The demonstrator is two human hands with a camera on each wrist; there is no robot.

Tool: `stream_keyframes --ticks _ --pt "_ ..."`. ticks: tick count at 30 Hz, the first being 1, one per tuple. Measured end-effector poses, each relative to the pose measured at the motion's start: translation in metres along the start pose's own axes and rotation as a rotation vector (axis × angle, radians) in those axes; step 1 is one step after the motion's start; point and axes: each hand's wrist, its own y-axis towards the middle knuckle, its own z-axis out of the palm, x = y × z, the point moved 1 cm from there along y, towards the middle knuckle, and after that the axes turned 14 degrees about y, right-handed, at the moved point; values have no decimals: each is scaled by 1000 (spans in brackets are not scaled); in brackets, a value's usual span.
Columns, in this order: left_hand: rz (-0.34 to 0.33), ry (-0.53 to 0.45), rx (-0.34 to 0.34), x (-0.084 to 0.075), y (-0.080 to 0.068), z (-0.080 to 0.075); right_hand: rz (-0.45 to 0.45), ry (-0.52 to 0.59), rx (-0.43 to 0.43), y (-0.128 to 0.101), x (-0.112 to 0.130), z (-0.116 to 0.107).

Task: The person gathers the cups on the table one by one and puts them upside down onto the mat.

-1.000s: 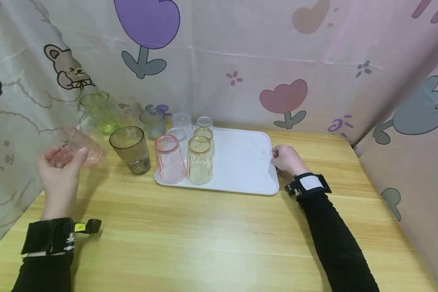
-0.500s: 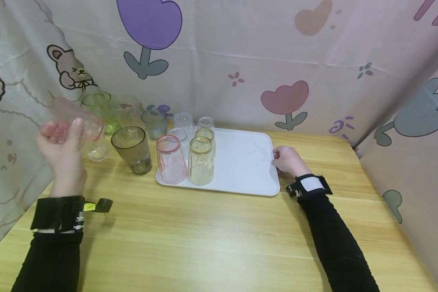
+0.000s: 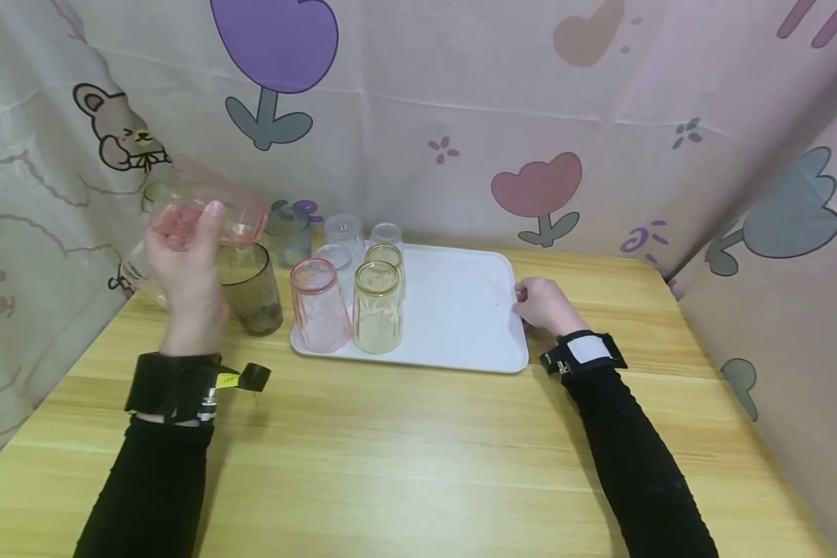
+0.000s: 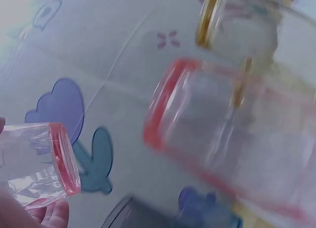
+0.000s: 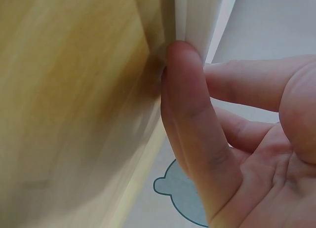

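My left hand (image 3: 194, 267) grips a clear glass with a pink rim (image 3: 249, 220), tilted onto its side in the air above the other glasses. In the left wrist view that pink-rimmed glass (image 4: 34, 161) points its rim toward the upside-down pink glass (image 4: 217, 134), with a gap between. On the right, my right hand (image 3: 547, 304) pinches the short edge of a white tray (image 3: 460, 310); the right wrist view has the fingers (image 5: 187, 90) at the tray rim (image 5: 192, 20). Upside-down glasses fill the tray's left part: a pink one (image 3: 321, 314), yellowish ones (image 3: 378, 314) and colourless ones (image 3: 344, 232).
Left of the tray stand an upright smoky brown glass (image 3: 254, 298) and a bluish glass (image 3: 290, 240). More glasses behind the left hand are partly hidden. A patterned cloth (image 3: 418, 93) hangs behind the wooden table (image 3: 418, 449).
My left hand has lifted the pink-rimmed glass and carried it right, from the table's left side to above the brown glass. The right hand stays at the tray's edge.
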Motion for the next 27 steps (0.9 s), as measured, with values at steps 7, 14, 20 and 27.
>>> stream_keyframes --ticks 7,14,20,27 --pt "37 -36 63 14 -23 30 12 2 -8 1 0 2" --pt "-3 -14 142 19 -37 53 0 -4 -19 1 0 2" --pt "10 -19 192 20 -51 73 14 1 -21 0 0 1" --pt "-20 -61 270 18 -74 97 13 7 -13 0 0 2"
